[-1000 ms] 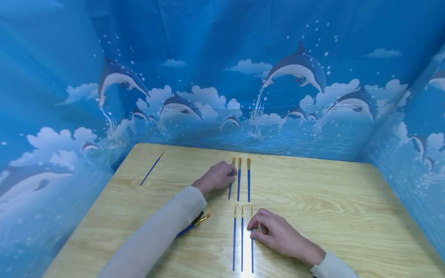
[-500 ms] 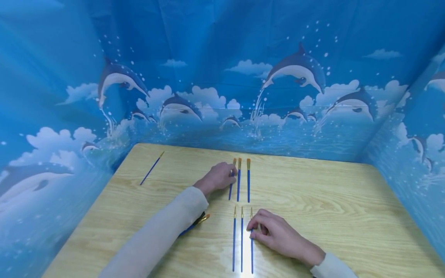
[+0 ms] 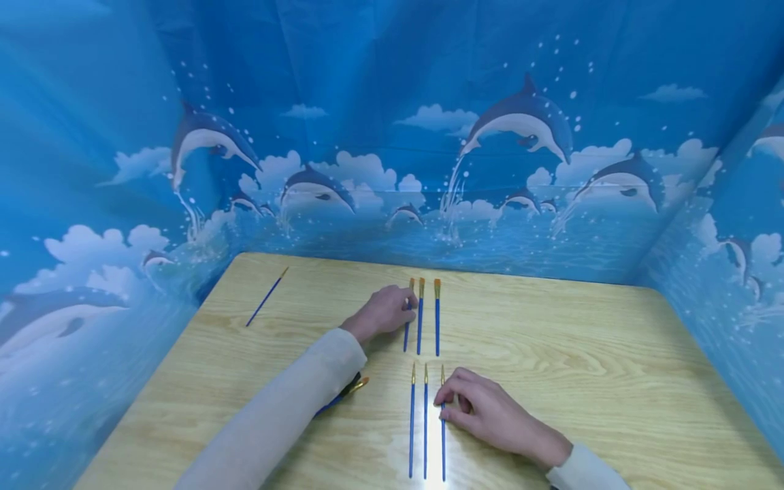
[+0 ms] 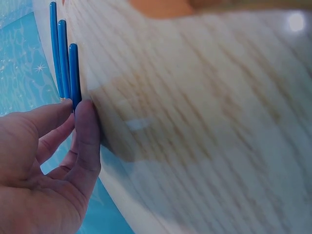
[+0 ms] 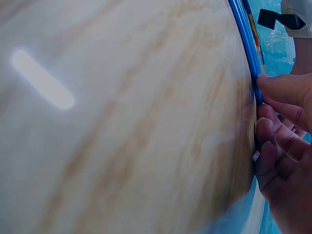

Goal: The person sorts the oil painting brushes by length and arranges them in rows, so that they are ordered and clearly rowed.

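Observation:
In the head view, my left hand point(image 3: 384, 312) pinches a blue-handled flat paintbrush point(image 3: 406, 338) between thumb and fingers. It lies leftmost in the far row, slightly slanted, beside two upright-pointing flat brushes, the middle one point(image 3: 419, 330) and the right one point(image 3: 437, 330). The left wrist view shows the thumb and a finger on either side of the nearest blue handle point(image 4: 74, 68). Lower down, my right hand point(image 3: 490, 412) pinches the rightmost thin pointed paintbrush point(image 3: 444, 449) of the near row. Two similar thin brushes, the left one point(image 3: 412, 429) and the middle one point(image 3: 425, 429), lie parallel to its left.
A lone thin paintbrush point(image 3: 267, 297) lies slanted at the table's far left. Partly hidden by my left sleeve point(image 3: 288, 401) is another brush with an orange tip point(image 3: 363, 383). The wooden table point(image 3: 582, 340) is bordered by a dolphin-print curtain point(image 3: 380, 150).

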Demonstrator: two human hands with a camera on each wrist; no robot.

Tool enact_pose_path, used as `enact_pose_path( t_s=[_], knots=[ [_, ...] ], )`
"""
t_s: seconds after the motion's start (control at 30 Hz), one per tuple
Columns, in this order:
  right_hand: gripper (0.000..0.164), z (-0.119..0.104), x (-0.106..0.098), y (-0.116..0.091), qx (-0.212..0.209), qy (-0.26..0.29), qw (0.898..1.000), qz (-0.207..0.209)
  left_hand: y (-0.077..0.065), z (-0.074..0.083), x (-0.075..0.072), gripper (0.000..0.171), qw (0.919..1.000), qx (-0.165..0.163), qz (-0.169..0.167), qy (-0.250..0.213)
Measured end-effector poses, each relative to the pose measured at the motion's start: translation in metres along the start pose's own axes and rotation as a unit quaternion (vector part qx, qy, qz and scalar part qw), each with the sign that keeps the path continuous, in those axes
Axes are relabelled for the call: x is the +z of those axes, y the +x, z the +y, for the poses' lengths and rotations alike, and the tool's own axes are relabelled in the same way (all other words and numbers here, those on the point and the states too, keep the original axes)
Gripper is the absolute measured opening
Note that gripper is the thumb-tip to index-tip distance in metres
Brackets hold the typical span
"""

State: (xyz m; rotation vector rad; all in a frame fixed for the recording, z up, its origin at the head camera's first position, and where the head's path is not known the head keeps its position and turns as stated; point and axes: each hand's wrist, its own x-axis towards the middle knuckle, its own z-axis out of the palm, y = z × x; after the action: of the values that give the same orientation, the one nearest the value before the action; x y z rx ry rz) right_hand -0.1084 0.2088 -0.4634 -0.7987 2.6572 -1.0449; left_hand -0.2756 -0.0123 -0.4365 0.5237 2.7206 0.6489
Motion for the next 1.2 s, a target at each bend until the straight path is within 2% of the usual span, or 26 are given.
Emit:
enact_pose_path(
  t_s=[0.23,0.53,0.7,0.83,1.07,1.2],
  knots=[
    [0.008,0.001,0.002,0.0,-0.012,-0.007,1.0,0.009,-0.012,-0.007,-0.012,0.028,0.9996,0.002,0.012,-0.025],
    [0.008,0.002,0.002,-0.001,-0.015,-0.007,1.0,0.009,-0.042,-0.037,-0.038,0.028,0.9978,-0.002,0.003,-0.067],
    [0.008,0.002,0.001,0.0,-0.016,-0.006,1.0,0.007,-0.062,-0.054,-0.05,0.026,0.9981,-0.016,-0.011,-0.058],
    [0.008,0.002,0.0,-0.001,-0.018,-0.007,1.0,0.01,-0.077,-0.064,-0.054,0.023,0.9988,-0.018,-0.027,-0.036],
    [0.009,0.002,0.0,-0.002,-0.026,-0.005,1.0,0.012,-0.101,-0.079,-0.05,0.02,0.9983,0.02,-0.055,0.004],
    [0.008,0.002,0.0,-0.002,-0.027,-0.001,1.0,0.012,-0.11,-0.086,-0.047,0.018,0.9967,0.051,-0.062,0.008]
  ],
)
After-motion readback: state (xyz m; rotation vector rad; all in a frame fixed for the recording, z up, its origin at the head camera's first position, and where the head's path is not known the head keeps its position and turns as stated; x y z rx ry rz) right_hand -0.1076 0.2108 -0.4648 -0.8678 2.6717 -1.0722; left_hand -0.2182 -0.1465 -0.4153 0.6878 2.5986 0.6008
